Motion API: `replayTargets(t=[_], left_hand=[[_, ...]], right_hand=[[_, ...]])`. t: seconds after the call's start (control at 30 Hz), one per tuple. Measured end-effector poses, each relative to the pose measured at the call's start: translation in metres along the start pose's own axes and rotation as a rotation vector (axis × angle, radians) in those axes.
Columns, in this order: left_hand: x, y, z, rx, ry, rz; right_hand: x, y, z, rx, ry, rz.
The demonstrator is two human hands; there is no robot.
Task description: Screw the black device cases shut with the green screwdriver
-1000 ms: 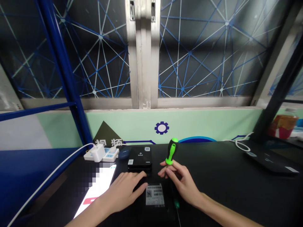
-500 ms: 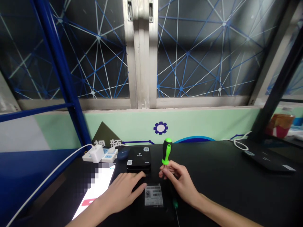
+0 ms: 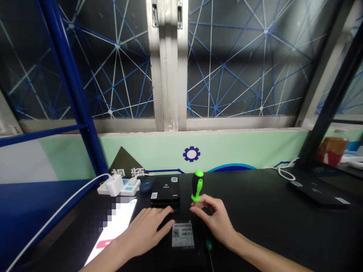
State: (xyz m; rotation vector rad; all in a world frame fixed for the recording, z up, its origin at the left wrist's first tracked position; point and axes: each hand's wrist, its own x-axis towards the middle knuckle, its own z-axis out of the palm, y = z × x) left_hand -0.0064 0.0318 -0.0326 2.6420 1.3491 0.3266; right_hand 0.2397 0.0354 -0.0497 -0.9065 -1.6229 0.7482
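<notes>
My left hand (image 3: 150,228) lies with fingers stretched out on the left side of a black box (image 3: 184,258), its thumb beside the white printed label (image 3: 183,235). In my right hand (image 3: 214,219) is a screwdriver (image 3: 197,185) with a black and bright green handle. It stands nearly upright, tilted slightly, with thumb and fingers pinched just below the handle over the box's far right part. Its tip cannot be made out. Below my right wrist lies another thin tool with a dark green handle (image 3: 209,244), along the box's right side.
Behind my left hand sits another black box (image 3: 166,189), with a dark blue mouse (image 3: 146,186) beside it. A power strip (image 3: 102,188) with a white charger (image 3: 115,185) is at the back left. A lit phone (image 3: 113,230) lies at left, a flat black device (image 3: 317,194) far right.
The screwdriver's handle has dropped slightly and turned a little, its green stripe now facing differently. My right fingers have shifted on it. My left hand stays in place; the view has moved slightly.
</notes>
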Motion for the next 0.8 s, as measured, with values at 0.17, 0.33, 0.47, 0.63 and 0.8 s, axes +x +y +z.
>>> replayTargets(t=[0.17,0.33,0.47,0.63,0.8], left_hand=[[-0.0005,0.0014,-0.0019,0.012,0.008,-0.004],[-0.0005,0.0026,-0.0034,0.014,0.0,0.01],[-0.0003,0.0016,-0.0022,0.012,-0.002,0.0],[-0.0008,0.0009,-0.0017,0.01,0.005,-0.001],[-0.0002,0.0068,-0.0079,-0.005,-0.007,-0.02]], right_hand=[[-0.0003,-0.0035,-0.0018,0.012,-0.031,-0.013],[-0.0011,-0.0066,-0.0029,0.004,-0.036,-0.031],[-0.0016,-0.0075,-0.004,0.014,-0.037,-0.035],[-0.0031,-0.0082,-0.0052,0.058,-0.023,-0.039],[-0.0067,-0.0022,-0.0057,0.102,0.057,-0.052]])
